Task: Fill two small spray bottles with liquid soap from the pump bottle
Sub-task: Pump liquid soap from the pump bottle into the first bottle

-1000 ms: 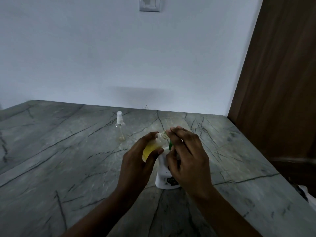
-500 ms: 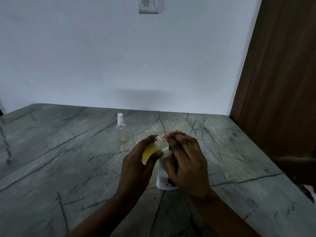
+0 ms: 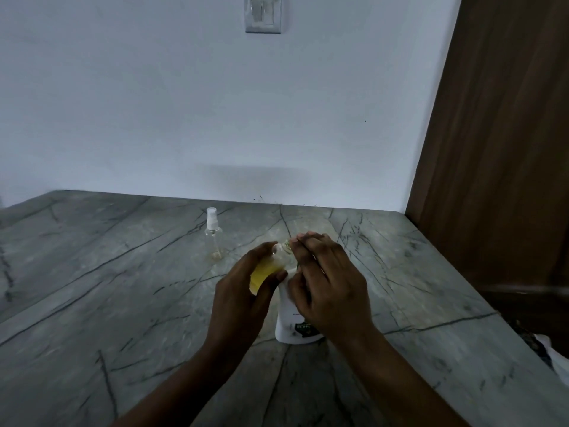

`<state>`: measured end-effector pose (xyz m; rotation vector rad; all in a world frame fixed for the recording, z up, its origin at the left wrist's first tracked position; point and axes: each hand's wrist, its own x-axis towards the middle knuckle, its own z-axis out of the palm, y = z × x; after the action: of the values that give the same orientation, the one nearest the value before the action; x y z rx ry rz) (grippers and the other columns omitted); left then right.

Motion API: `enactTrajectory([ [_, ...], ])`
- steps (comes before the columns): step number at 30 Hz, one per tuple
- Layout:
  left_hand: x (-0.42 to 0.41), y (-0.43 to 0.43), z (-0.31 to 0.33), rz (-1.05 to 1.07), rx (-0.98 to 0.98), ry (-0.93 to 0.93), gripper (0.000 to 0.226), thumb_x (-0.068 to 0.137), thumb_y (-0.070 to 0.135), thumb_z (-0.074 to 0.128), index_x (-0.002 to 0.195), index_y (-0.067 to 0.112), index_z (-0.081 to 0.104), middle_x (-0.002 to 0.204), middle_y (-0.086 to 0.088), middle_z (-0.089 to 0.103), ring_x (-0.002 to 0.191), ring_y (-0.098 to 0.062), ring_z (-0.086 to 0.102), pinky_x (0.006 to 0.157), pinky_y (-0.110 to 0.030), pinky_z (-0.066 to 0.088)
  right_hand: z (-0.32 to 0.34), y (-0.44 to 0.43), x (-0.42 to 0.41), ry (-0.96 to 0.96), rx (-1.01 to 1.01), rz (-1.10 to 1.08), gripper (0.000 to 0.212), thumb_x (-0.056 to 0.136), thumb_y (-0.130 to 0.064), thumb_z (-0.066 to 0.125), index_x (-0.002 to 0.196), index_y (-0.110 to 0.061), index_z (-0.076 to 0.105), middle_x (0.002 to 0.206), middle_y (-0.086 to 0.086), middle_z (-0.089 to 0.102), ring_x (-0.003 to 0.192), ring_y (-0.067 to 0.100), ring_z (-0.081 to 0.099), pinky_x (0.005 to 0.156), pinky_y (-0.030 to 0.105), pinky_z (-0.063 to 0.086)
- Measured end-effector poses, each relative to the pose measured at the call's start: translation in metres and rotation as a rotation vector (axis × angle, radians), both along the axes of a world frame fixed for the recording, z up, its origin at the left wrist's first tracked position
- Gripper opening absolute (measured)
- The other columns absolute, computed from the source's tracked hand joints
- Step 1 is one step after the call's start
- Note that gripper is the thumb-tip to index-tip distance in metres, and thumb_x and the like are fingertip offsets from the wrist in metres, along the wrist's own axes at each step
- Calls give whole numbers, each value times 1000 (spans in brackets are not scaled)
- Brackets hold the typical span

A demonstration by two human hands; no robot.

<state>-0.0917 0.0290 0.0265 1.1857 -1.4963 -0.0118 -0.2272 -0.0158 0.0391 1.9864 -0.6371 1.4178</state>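
Observation:
My left hand [image 3: 243,298] grips a small clear spray bottle [image 3: 268,268], tilted, with yellow liquid in its lower part and its open neck against the pump. My right hand [image 3: 328,286] lies over the top of the white pump bottle [image 3: 292,325], fingers pressing on the pump head, which is hidden under them. The pump bottle stands on the grey marble counter [image 3: 123,303]. A second small spray bottle [image 3: 213,237] with its white sprayer on stands upright farther back to the left, nearly empty.
A white wall with a switch plate [image 3: 263,13] rises behind the counter. A brown wooden door [image 3: 498,149] stands at the right. The counter's right edge runs diagonally down to the lower right, with something white [image 3: 560,362] beyond it.
Both hands and the bottles hold nearly the same pose; my right hand has sunk slightly on the pump. The view has tipped a little.

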Motion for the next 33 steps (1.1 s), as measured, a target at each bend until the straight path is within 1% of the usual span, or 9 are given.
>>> enactTrajectory([
  [3, 0, -2, -1, 2, 2, -8, 44, 77, 44, 54, 119, 31, 51, 108, 18, 57, 95, 19, 50, 77, -1, 40, 0, 0, -1, -5, 19, 15, 49, 101, -23, 29, 106, 5, 68, 104, 19, 68, 107, 24, 54, 88, 37, 53],
  [9, 2, -2, -3, 3, 15, -17, 43, 77, 40, 56, 119, 32, 50, 108, 16, 58, 97, 16, 52, 77, -2, 40, -6, 1, 0, -44, 99, 53, 40, 98, -23, 36, 115, 3, 62, 111, 18, 65, 112, 25, 52, 95, 32, 47],
  [11, 2, -2, -3, -7, 14, -9, 43, 77, 40, 56, 119, 32, 50, 107, 18, 58, 98, 13, 53, 77, -2, 41, -9, 0, 1, -66, 125, 85, 38, 97, -26, 39, 118, 0, 56, 112, 18, 64, 112, 25, 53, 97, 29, 44],
  [14, 2, -1, -5, -6, 10, -20, 42, 78, 39, 55, 119, 33, 49, 106, 29, 51, 96, 19, 50, 77, 0, 39, -13, 0, 2, -73, 135, 110, 38, 99, -30, 37, 119, -1, 53, 112, 18, 64, 112, 25, 53, 101, 23, 38],
  [17, 3, -1, -8, -2, 9, -19, 41, 78, 36, 57, 118, 32, 50, 105, 31, 50, 95, 20, 50, 76, 0, 38, -17, -1, 2, -66, 136, 119, 38, 97, -29, 40, 120, -1, 52, 112, 18, 64, 113, 25, 52, 105, 21, 34],
  [21, 3, -2, -9, -5, 14, -26, 42, 78, 39, 55, 119, 32, 49, 107, 29, 51, 97, 18, 50, 77, -1, 40, -16, 0, 0, -60, 144, 128, 38, 97, -30, 39, 119, -1, 53, 112, 18, 64, 113, 25, 53, 104, 22, 35],
  [24, 4, -2, -8, -7, 17, -29, 42, 78, 40, 55, 120, 32, 49, 107, 26, 53, 97, 17, 51, 77, -2, 40, -12, 2, -1, -51, 174, 121, 42, 98, -29, 38, 115, 1, 60, 110, 18, 64, 111, 24, 53, 98, 24, 41],
  [27, 3, -2, -5, -5, 5, -15, 42, 79, 37, 57, 120, 32, 50, 106, 22, 57, 98, 11, 54, 75, -3, 41, -4, 3, -2, -42, 170, 93, 38, 91, -23, 48, 111, 4, 65, 109, 18, 65, 109, 23, 53, 93, 25, 43],
  [33, 2, -3, -3, -3, -7, -18, 43, 78, 41, 55, 120, 31, 50, 105, 19, 56, 95, 16, 51, 75, -2, 40, 2, 6, -2, -47, 170, 75, 37, 86, -19, 51, 111, 4, 66, 109, 17, 65, 110, 23, 52, 95, 25, 42],
])
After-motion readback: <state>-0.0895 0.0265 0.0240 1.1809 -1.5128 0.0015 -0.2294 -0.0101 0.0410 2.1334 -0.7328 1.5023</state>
